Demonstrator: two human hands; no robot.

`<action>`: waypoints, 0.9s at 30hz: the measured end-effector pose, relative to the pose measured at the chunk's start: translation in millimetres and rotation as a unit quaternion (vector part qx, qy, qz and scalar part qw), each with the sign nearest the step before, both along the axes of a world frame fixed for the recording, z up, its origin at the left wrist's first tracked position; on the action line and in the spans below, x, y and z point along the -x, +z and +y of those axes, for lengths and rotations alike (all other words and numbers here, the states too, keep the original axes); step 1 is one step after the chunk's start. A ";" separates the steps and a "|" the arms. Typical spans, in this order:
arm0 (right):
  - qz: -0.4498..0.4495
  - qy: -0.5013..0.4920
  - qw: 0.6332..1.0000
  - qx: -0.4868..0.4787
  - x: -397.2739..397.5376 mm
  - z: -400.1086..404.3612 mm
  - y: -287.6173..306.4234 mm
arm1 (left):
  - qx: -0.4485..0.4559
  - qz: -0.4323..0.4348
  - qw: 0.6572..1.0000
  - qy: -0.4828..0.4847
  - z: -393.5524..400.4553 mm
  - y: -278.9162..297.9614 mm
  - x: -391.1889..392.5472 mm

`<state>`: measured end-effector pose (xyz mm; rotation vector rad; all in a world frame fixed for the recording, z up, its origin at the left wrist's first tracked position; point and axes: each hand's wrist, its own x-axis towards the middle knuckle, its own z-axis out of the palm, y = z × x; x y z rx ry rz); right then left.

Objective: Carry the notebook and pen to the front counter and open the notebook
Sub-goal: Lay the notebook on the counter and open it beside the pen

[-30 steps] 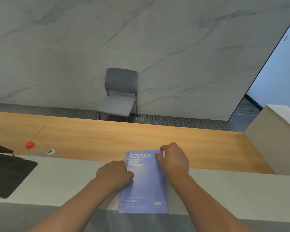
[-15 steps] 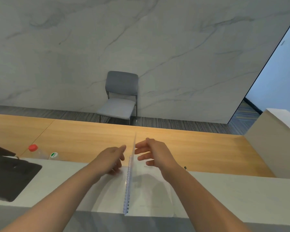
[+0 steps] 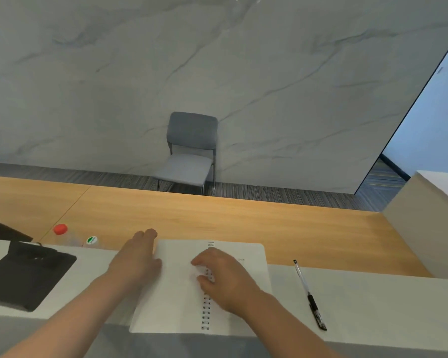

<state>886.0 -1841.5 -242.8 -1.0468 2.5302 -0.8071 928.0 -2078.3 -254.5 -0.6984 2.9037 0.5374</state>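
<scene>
A notebook (image 3: 176, 288) is seen lying open and flat on the pale top of a counter (image 3: 373, 301), with two blank white pages showing and a dark spiral binding running down the middle. Its near edge is set close to the counter's front edge.

The left hand (image 3: 137, 259) is laid palm down on the outer edge of the left page, fingers stretched forward and loosely spread; nothing is gripped by it. The right hand (image 3: 225, 275) is rested palm down across the spiral and the inner part of the right page, fingers spread and pointed leftward; nothing is gripped by it either. Both bare forearms are seen reaching in from the bottom of the view.

A pen (image 3: 309, 294) with a clear barrel and a black grip is laid on the counter to the right of the notebook, apart from it, untouched by either hand.

At the far left of the counter a flat black object (image 3: 23, 275) is seen. Beyond the pale top, a lower wooden surface (image 3: 217, 218) is stretched across the view, and two bottle caps are visible there, one red (image 3: 60, 229) and one white and green (image 3: 91, 240). Further back, a grey chair (image 3: 190, 151) is placed against a marbled grey wall (image 3: 217, 73).
</scene>
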 end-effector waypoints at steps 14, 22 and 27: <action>0.068 -0.079 0.986 -0.127 15.1 51.0 -7.5 | 0.005 -0.045 0.956 -0.291 45.6 4.3 4.6; 0.070 -0.102 0.986 -0.116 9.6 62.8 -12.7 | -0.006 -0.044 0.952 -0.302 55.6 1.6 4.1; 0.072 -0.108 0.985 -0.111 8.2 68.2 -14.5 | 0.004 -0.041 0.950 -0.311 62.5 2.6 4.4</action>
